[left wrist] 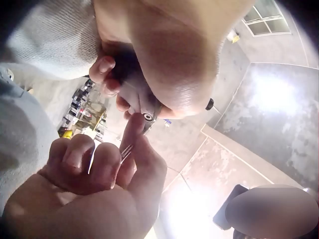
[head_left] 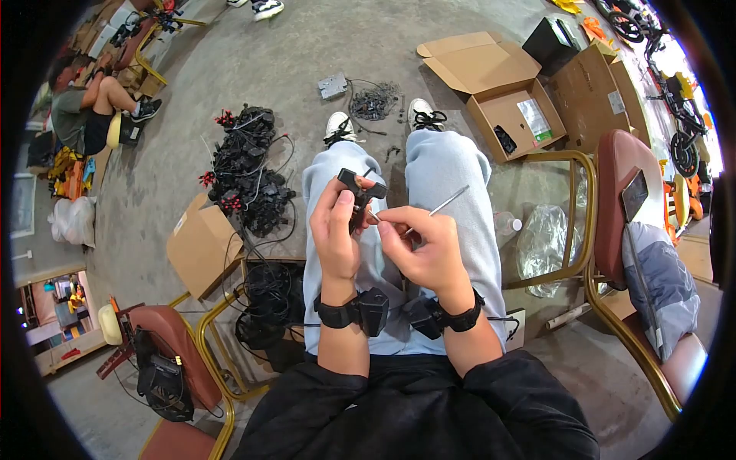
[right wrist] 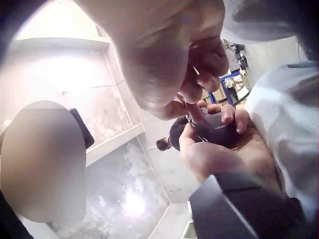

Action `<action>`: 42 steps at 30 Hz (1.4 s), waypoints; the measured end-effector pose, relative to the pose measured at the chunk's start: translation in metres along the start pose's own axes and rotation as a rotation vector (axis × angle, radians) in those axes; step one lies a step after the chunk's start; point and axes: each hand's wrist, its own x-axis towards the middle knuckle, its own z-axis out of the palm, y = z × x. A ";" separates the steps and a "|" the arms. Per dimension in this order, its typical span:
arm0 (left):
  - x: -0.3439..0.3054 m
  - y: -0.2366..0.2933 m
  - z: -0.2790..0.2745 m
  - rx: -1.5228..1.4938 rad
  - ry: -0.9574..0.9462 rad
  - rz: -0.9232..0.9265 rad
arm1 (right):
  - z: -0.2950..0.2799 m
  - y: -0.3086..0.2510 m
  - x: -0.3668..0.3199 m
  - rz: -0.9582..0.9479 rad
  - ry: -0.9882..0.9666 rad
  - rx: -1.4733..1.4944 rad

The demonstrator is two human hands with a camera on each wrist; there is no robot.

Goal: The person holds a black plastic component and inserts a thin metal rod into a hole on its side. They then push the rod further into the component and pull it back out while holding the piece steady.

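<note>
My left hand [head_left: 336,239] grips a black plastic part [head_left: 371,188] with a wide crosspiece, above my left knee. In the left wrist view, a round metal-rimmed hole [left wrist: 148,117] shows at the part's end. The right hand [head_left: 426,250] holds a thin silver metal rod-like tool [head_left: 448,201], which slants up and away over my right thigh. Its thumb and index fingertips are right at the black part. Seen from the right wrist, the fingers meet close beside the dark part [right wrist: 222,133]. The fingers hide much of the tool.
On the floor at left lies a heap of black parts and cables [head_left: 249,172]. Ahead are a metal box [head_left: 333,86] and a pile of small dark pieces [head_left: 373,101]. An open carton [head_left: 502,115] and chairs [head_left: 621,207] stand right; another person [head_left: 84,111] sits far left.
</note>
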 end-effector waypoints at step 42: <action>0.001 -0.001 -0.003 0.018 -0.058 0.052 | -0.008 0.012 0.002 0.528 -0.257 0.736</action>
